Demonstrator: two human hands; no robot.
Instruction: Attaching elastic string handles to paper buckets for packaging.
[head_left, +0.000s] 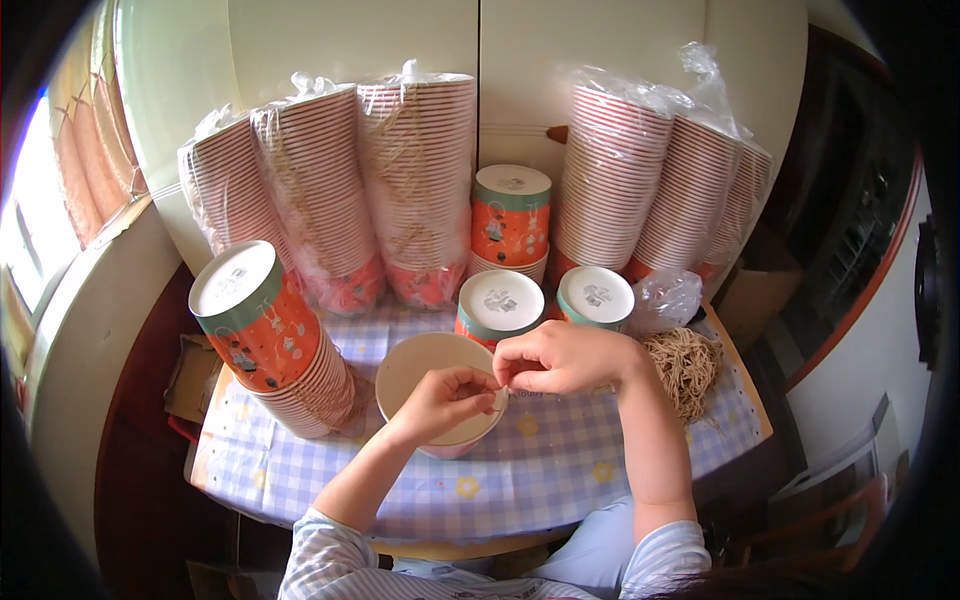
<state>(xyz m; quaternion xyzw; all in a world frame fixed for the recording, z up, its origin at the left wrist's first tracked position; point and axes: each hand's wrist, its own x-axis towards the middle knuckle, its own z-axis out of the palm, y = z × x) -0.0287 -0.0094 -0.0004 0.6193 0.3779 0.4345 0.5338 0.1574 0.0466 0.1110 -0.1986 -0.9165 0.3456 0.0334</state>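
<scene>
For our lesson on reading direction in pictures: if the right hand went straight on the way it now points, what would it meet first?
Most likely the left hand, which lies just ahead of the right hand; depth is hard to judge, and they may already touch.

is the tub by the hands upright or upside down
Upright: the tub's open mouth faces up, so its round rim and pale inside show behind the left hand and right hand.

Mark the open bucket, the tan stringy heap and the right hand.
Open bucket [398, 368], head view: inner wall.
Tan stringy heap [685, 372], head view: its middle.
Right hand [575, 357], head view: back of the hand.
</scene>
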